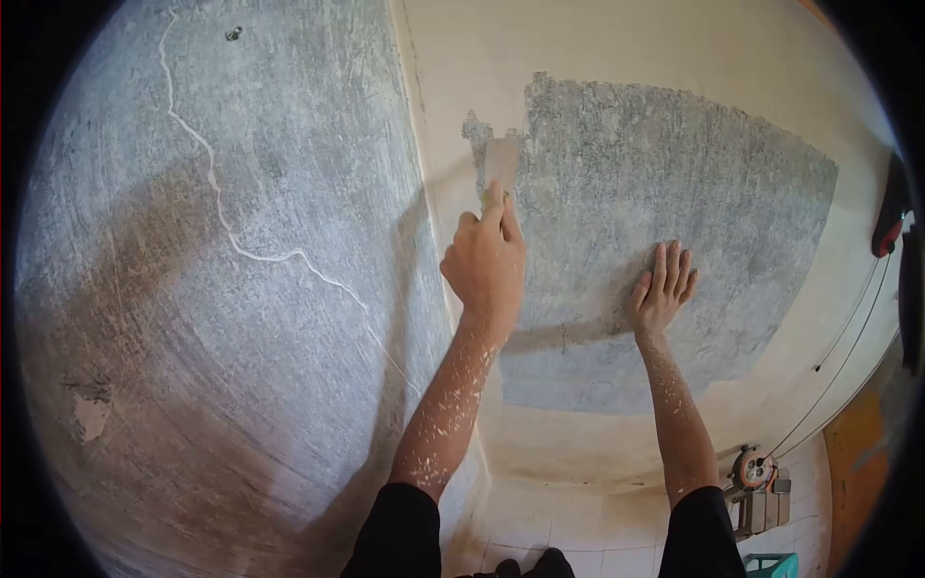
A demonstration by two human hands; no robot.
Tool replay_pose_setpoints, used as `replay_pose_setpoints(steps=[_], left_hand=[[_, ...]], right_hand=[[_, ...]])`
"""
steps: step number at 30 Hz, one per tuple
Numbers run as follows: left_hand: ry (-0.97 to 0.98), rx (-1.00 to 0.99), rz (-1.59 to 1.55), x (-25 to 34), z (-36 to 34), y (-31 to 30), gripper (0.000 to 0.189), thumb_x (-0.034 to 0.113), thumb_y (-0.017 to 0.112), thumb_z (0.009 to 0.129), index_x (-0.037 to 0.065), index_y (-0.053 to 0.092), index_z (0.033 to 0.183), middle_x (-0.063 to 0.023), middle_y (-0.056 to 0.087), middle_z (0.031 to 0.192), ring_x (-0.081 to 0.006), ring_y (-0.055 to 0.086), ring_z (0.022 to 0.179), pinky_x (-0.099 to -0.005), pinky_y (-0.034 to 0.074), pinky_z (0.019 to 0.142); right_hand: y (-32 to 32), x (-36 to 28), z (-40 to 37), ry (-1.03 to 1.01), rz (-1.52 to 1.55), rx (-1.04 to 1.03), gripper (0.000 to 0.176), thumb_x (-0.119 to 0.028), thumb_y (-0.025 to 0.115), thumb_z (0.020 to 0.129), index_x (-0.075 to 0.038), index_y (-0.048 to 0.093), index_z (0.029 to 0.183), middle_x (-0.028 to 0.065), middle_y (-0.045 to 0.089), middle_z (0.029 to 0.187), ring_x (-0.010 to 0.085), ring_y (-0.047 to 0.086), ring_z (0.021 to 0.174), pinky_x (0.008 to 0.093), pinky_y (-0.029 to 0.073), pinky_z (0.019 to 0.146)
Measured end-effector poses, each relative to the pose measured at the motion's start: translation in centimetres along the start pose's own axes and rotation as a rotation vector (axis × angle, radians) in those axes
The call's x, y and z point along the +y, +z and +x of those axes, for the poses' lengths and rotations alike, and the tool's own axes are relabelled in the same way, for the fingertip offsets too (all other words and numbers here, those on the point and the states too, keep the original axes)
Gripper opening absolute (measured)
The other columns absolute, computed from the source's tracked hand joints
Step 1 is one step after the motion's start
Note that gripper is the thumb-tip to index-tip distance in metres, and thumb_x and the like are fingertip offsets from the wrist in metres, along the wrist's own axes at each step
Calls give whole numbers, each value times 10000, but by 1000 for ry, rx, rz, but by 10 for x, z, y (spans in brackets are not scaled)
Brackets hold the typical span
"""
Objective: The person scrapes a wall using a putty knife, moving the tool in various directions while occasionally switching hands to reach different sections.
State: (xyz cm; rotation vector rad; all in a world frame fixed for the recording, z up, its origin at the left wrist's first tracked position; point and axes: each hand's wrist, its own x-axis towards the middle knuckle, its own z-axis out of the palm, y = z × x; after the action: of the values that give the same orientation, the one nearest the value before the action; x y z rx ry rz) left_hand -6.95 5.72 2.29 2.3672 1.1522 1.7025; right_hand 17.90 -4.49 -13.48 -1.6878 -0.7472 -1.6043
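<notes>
My left hand (487,260) is wrapped around the handle of a putty knife (501,162), one finger stretched along it toward the wide flat blade. The blade lies against the wall beside a narrow scraped strip, near the upper left of a large grey bare patch (674,183). Cream paint (462,58) surrounds that patch. Farther right and lower, my right hand (660,297) rests on the grey surface with its fingers stretched out and holds nothing. Pale paint flakes cling to both forearms.
The adjoining grey wall (289,173) on the left carries a long white crack line (231,236). At lower right are a cable reel (753,469), with cords running upward, and a teal stool (773,564). A red and black object (890,212) hangs at far right.
</notes>
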Motion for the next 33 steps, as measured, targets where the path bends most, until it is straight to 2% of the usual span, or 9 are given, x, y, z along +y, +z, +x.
replay_pose_setpoints(steps=[7,10,13,17,20,23,29,32,33], left_hand=[[-15,-69,-75,-5,-17,-2,323,340,548,978,192,679,1234,-117,582,646,-281,640,626,-397,499,556],[0,21,-15,6,6,-8,326,342,556,973,193,677,1236,-117,592,656,-292,640,629,-407,496,556],[1,10,-17,-8,-10,-1,323,345,559,971,193,682,1227,-122,596,660,-303,642,633,-417,494,550],[10,68,-25,1,10,2,310,344,543,978,215,682,1223,-130,600,667,-314,650,645,-422,498,560],[-31,-18,-5,-8,1,-3,313,346,541,979,213,678,1227,-127,594,659,-311,649,641,-428,497,558],[51,84,-14,-11,9,9,315,346,537,982,207,674,1230,-120,587,657,-304,645,631,-435,495,552],[-46,-74,-56,-8,-4,-1,306,335,546,981,215,671,1234,-113,586,664,-295,639,622,-422,493,545],[15,73,-9,5,17,-5,308,336,556,976,219,673,1236,-115,585,650,-287,647,635,-411,495,542],[3,55,-31,1,15,-4,308,336,556,975,221,674,1236,-119,587,650,-291,650,645,-414,497,549]], right_hand=[[1,1,0,11,25,11,459,-250,355,1016,-141,458,1449,53,386,1537,256,241,1471,465,56,1204],[1,2,-1,11,38,10,460,-247,360,1012,-144,458,1449,54,388,1536,253,244,1470,467,55,1203],[-1,0,1,27,50,5,463,-244,369,1006,-143,459,1449,53,387,1537,252,248,1469,469,54,1203],[1,5,0,18,50,8,469,-235,377,999,-145,455,1452,53,384,1539,254,249,1468,470,53,1203],[0,3,-1,10,56,8,470,-233,380,997,-146,451,1454,53,381,1541,255,243,1470,470,54,1203],[1,2,-3,13,23,17,467,-235,378,1000,-140,454,1451,66,386,1537,263,249,1467,469,68,1200],[6,1,3,18,28,45,455,-251,376,1012,-145,459,1446,77,398,1527,267,260,1462,466,76,1198],[4,4,2,15,34,37,457,-260,387,1010,-154,455,1449,60,394,1530,259,252,1465,464,58,1203],[4,4,2,22,40,34,455,-262,385,1011,-154,457,1447,60,394,1529,259,252,1464,463,58,1203]])
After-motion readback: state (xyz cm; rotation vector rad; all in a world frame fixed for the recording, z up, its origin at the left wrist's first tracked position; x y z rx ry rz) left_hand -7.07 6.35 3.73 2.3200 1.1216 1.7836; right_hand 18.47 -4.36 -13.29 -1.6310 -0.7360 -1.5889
